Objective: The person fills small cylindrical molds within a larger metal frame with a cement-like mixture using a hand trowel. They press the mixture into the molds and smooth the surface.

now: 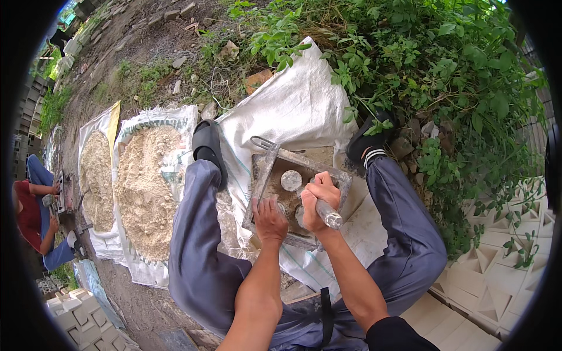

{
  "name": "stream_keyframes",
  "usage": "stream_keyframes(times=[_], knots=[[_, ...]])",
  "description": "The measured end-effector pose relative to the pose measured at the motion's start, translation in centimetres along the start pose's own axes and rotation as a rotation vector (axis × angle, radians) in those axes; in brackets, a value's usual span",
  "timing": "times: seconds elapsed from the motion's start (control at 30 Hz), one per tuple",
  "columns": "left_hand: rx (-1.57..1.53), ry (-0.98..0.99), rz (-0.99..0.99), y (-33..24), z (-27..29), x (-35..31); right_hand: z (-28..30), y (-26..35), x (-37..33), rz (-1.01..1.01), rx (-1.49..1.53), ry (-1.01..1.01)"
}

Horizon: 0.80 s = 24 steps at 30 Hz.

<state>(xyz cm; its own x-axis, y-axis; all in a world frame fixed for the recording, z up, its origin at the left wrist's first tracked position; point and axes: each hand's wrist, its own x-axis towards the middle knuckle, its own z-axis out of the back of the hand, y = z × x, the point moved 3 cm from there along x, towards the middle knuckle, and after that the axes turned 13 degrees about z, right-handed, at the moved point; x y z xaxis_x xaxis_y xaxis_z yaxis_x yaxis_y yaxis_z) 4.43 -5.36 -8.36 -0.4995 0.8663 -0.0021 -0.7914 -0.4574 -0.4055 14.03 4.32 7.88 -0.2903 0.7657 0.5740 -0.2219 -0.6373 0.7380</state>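
Note:
Between my legs lies a square metal mould point(311, 163), its raised rim caked with grey powder and a looped handle point(264, 143) at its far left corner. Sandy material fills part of it around a pale round disc point(291, 181); other round shapes beside it are partly covered by my hands. My right hand point(319, 196) is wrapped round a thick grey rod point(329, 214) whose rounded end points toward me; the rod's other end is hidden. At the mould's left side my left hand point(270, 219) lies with fingers stretched, holding nothing.
White woven sacks point(287, 108) lie beneath and beyond the mould. Left of my leg, a heap of beige sandy powder point(146, 187) sits on another sack, with a second heap point(97, 178) farther left. Leafy plants point(445, 88) crowd the right. Patterned pale blocks point(497, 269) stand lower right. Another person point(36, 213) sits far left.

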Motion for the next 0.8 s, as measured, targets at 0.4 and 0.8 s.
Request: stream_keyframes(times=[0.4, 0.8], knots=[[0.008, 0.091, 0.072, 0.6, -0.4, -0.8, 0.5, -4.1, -5.5, -0.42, 0.42, -0.176], [0.014, 0.049, 0.037, -0.2, 0.0, -0.3, 3.0, -3.0, -4.3, -0.119, 0.148, -0.145]])
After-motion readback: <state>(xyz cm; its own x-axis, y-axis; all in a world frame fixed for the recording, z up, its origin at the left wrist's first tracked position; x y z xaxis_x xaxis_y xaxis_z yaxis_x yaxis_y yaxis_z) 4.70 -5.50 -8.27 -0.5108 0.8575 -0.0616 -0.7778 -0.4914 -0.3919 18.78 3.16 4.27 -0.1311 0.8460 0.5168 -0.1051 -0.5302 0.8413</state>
